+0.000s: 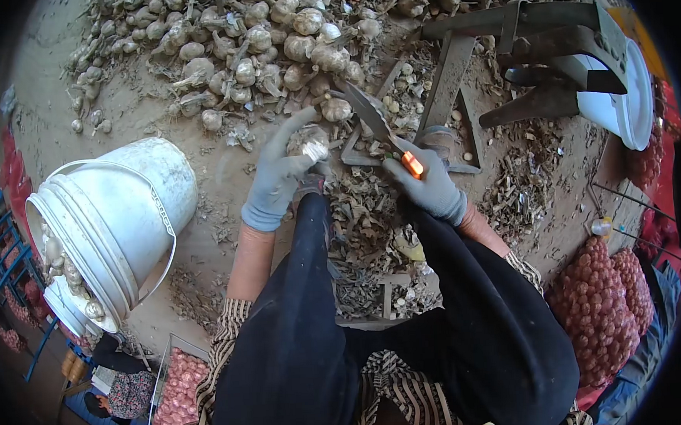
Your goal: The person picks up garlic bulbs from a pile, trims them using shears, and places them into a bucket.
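My left hand (pixel 276 166), in a grey glove, is closed around a garlic bulb (pixel 308 143) with a pale, bright patch on its side. Its index finger reaches out past the bulb. In my right hand (pixel 429 178), also gloved, is a knife (pixel 367 111) with an orange handle, its broad dark blade pointing up and to the left. Blade and held bulb are apart. Just beyond the blade lies a large heap of garlic bulbs (pixel 258 40) with dry stems, on the ground.
A white bucket (pixel 129 216) holding garlic lies tipped at left. A metal and wood frame (pixel 453 76) stands at right, near another white bucket (pixel 639 97). Dry peelings (pixel 363 211) cover the ground between my legs. Filled red net sacks (pixel 595 299) sit at right. Another person (pixel 130 393) is at lower left.
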Demonstrator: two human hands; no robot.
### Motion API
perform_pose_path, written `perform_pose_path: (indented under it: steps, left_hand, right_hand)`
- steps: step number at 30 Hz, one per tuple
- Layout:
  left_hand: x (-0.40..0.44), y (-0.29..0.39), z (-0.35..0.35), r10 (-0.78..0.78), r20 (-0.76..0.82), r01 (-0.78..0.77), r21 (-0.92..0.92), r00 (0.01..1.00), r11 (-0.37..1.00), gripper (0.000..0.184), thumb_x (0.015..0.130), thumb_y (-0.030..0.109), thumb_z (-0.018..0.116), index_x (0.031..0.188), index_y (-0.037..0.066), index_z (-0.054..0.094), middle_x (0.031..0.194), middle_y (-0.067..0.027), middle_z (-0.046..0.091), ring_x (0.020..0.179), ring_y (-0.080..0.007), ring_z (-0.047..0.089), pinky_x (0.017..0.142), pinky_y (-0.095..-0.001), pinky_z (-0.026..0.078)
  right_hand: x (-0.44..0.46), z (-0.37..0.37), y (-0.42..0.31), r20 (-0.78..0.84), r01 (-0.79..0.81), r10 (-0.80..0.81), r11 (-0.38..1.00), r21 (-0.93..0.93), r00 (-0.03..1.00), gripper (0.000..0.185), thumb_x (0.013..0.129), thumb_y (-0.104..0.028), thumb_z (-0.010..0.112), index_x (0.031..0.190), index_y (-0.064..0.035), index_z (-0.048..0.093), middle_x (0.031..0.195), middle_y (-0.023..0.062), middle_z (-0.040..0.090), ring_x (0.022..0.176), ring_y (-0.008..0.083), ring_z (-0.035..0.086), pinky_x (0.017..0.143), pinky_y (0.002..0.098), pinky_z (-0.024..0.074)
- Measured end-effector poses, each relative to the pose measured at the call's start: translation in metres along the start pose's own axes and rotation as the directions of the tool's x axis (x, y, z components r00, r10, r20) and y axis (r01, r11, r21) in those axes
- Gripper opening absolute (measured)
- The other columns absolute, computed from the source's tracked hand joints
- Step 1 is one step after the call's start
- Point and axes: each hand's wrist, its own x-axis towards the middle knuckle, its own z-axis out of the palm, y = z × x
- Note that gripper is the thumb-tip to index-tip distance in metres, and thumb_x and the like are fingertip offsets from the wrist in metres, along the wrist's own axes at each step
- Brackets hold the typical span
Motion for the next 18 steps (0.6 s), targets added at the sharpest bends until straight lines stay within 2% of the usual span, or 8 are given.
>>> perform_pose_path:
  steps: [2, 5, 7, 9, 11, 12, 14, 18]
  left_hand:
    - [0.002, -0.001, -0.008, -0.191, 0.161, 0.249, -0.593, 0.968, 0.766, 0.04, 0.094, 0.024, 0.062, 0.128, 0.003, 0.058, 0.115, -0.0141, 0.064, 0.101, -0.0237, 0.066, 0.078, -0.0356, 0.06]
    - [0.023, 0.003, -0.011, -0.219, -0.09, 0.168, -0.393, 0.972, 0.904, 0.032, 0.102, 0.034, 0.057, 0.095, 0.003, 0.064, 0.092, -0.011, 0.068, 0.077, -0.0167, 0.069, 0.062, -0.0304, 0.06]
    - [0.046, 0.032, -0.006, -0.104, -0.158, 0.12, 0.098, 0.982, 0.988, 0.036, 0.104, 0.035, 0.055, 0.09, 0.004, 0.066, 0.076, -0.0045, 0.066, 0.069, -0.0138, 0.067, 0.059, -0.027, 0.053]
    - [0.08, 0.04, -0.002, 0.216, -0.116, -0.098, 0.622, 0.969, 0.777, 0.044, 0.096, 0.045, 0.065, 0.105, 0.002, 0.066, 0.081, -0.0057, 0.069, 0.074, -0.0193, 0.069, 0.063, -0.0337, 0.052]
    - [0.11, 0.056, 0.018, 0.234, 0.017, -0.075, 0.967, 0.972, 0.245, 0.059, 0.086, 0.051, 0.071, 0.121, 0.005, 0.06, 0.094, -0.0095, 0.071, 0.083, -0.027, 0.07, 0.072, -0.0409, 0.054]
    - [0.123, 0.051, 0.026, 0.34, 0.134, -0.172, 0.981, 0.931, 0.086, 0.073, 0.079, 0.057, 0.074, 0.128, 0.007, 0.054, 0.108, -0.0116, 0.068, 0.095, -0.0307, 0.068, 0.081, -0.044, 0.054]
    - [0.14, 0.049, 0.044, 0.015, 0.077, -0.073, 0.981, 0.997, -0.18, 0.07, 0.079, 0.056, 0.074, 0.125, 0.007, 0.055, 0.113, -0.0124, 0.066, 0.103, -0.0307, 0.066, 0.084, -0.0446, 0.054]
    - [0.135, 0.034, 0.038, 0.117, 0.088, -0.101, 0.988, 0.989, 0.116, 0.069, 0.076, 0.055, 0.077, 0.123, 0.008, 0.059, 0.114, -0.0153, 0.066, 0.106, -0.031, 0.065, 0.09, -0.0446, 0.052]
  right_hand:
    - [-0.002, 0.004, 0.015, -0.143, 0.106, -0.1, 0.994, 0.036, 0.985, 0.044, 0.096, -0.019, 0.068, 0.133, 0.003, 0.057, 0.078, 0.0073, 0.062, 0.074, 0.0048, 0.052, 0.067, 0.0259, 0.0473]
    - [-0.003, -0.002, 0.017, -0.199, -0.043, 0.103, 0.957, 0.286, 0.974, 0.034, 0.098, -0.015, 0.064, 0.125, 0.0035, 0.059, 0.082, 0.0003, 0.061, 0.075, 0.0048, 0.051, 0.068, 0.0248, 0.0461]
    - [0.0, -0.004, 0.035, -0.185, -0.098, 0.182, 0.915, 0.392, 0.966, 0.029, 0.099, -0.014, 0.062, 0.123, 0.0026, 0.059, 0.083, -0.0028, 0.06, 0.075, 0.0046, 0.051, 0.068, 0.0247, 0.0454]
    - [-0.001, -0.006, 0.031, -0.237, -0.094, 0.2, 0.914, 0.394, 0.951, 0.029, 0.098, -0.014, 0.063, 0.122, 0.0031, 0.059, 0.083, -0.0024, 0.059, 0.076, 0.0047, 0.05, 0.068, 0.0246, 0.045]
    - [0.001, -0.009, 0.024, -0.277, -0.047, 0.121, 0.965, 0.258, 0.953, 0.03, 0.098, -0.015, 0.064, 0.122, 0.0031, 0.059, 0.082, 0.0002, 0.06, 0.075, 0.0074, 0.052, 0.069, 0.0261, 0.0456]
    - [0.002, -0.011, 0.021, -0.301, -0.003, 0.038, 0.993, 0.115, 0.953, 0.031, 0.097, -0.016, 0.065, 0.121, 0.0031, 0.059, 0.081, 0.0027, 0.06, 0.074, 0.01, 0.053, 0.07, 0.0275, 0.0463]
    - [0.005, -0.013, 0.014, -0.334, 0.041, -0.059, 0.997, -0.061, 0.941, 0.038, 0.093, -0.016, 0.068, 0.125, 0.0022, 0.059, 0.08, 0.0102, 0.061, 0.073, 0.0198, 0.058, 0.072, 0.0324, 0.048]
    - [0.002, -0.024, -0.011, -0.303, 0.1, -0.209, 0.936, -0.339, 0.93, 0.055, 0.09, -0.021, 0.069, 0.139, -0.0033, 0.053, 0.085, 0.0153, 0.064, 0.081, 0.0321, 0.063, 0.075, 0.0404, 0.0499]
